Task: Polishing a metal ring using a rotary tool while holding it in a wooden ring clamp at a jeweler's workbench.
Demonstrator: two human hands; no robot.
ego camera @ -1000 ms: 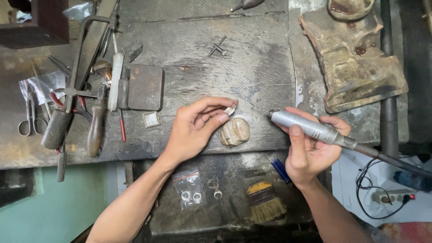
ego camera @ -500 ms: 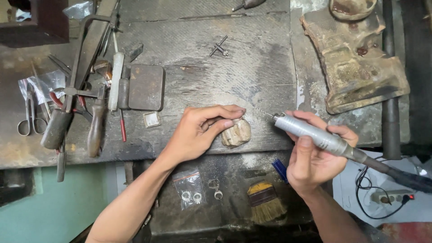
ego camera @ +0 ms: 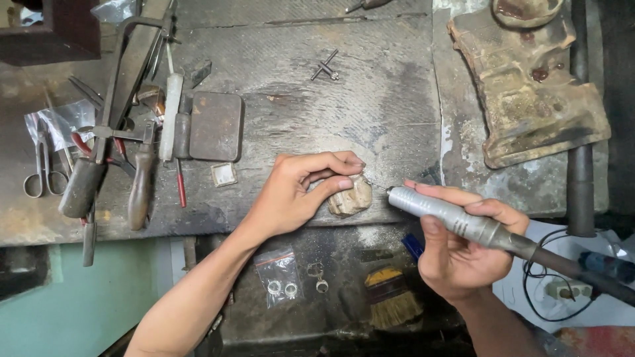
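Handpiece [ego camera: 456, 221], gripped like a pen in the right hand [ego camera: 463, 254], has swung its tip in from a second ago and now nearly touches the small piece pinched by the left hand [ego camera: 297, 195] on the wooden peg [ego camera: 350, 197], at the bench's [ego camera: 331, 99] six o'clock edge; work seems about to start.

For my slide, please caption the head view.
Left hand steadies a small piece on the bench peg; right hand aims a rotary handpiece.

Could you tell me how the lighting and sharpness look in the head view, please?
Head view: soft, even daylight, no harsh glare; the left hand and the right hand holding the rotary handpiece are sharp; the bench's corners fall dark; slight wide-angle bending at the edges.
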